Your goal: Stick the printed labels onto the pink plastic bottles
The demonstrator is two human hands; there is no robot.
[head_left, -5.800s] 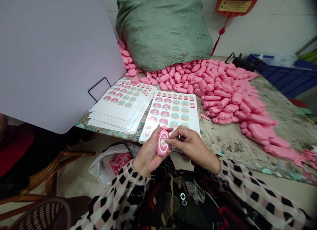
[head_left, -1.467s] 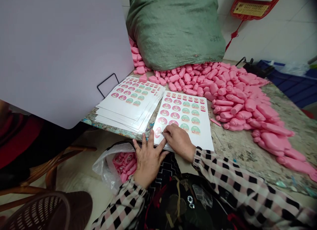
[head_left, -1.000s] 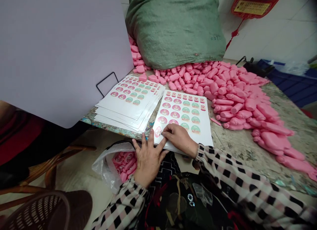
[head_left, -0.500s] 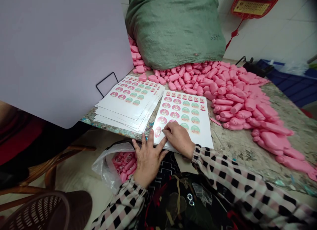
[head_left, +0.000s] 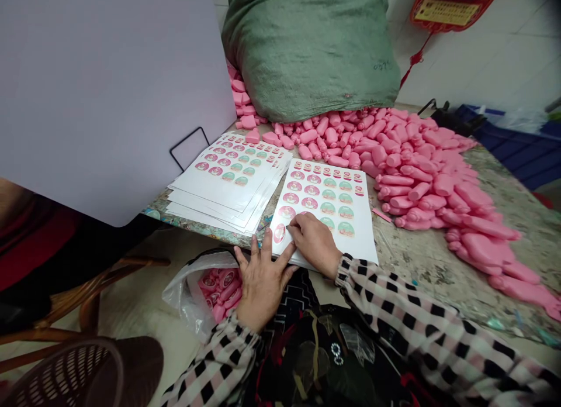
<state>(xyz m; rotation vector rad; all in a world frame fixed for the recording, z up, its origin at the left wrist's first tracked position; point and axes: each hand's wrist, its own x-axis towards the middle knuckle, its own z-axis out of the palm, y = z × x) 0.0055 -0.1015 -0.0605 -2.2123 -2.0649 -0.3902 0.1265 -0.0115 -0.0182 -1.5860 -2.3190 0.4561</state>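
- Sticker sheet (head_left: 324, 188) lies on the worktable (head_left: 438, 266) at its near edge, printed with pink and green labels; the right hand (head_left: 312, 240) covers part of its lower rows.
- That hand is curled, thumb and forefinger at the paper just beside an oval sticker (head_left: 279, 233); I cannot tell whether they pinch anything.
- The left hand (head_left: 263, 281) is palm down, fingers spread wide, gripping nothing, its fingertips by the sheet's lower-left corner.
- Left of the sheet, a fanned stack of sheets (head_left: 225, 190) sits close by.
- A large grey panel (head_left: 109, 91) blocks the view on the left, a black wire loop (head_left: 188, 149) at its edge.
- Behind and to the right spreads a heap of pink bottles (head_left: 416, 167), partly under a green sack (head_left: 311, 50).
- Below the table edge, a clear plastic bag (head_left: 186, 296) holds labelled pink bottles (head_left: 223, 284).
- Nearer stands a brown basket (head_left: 142, 366).
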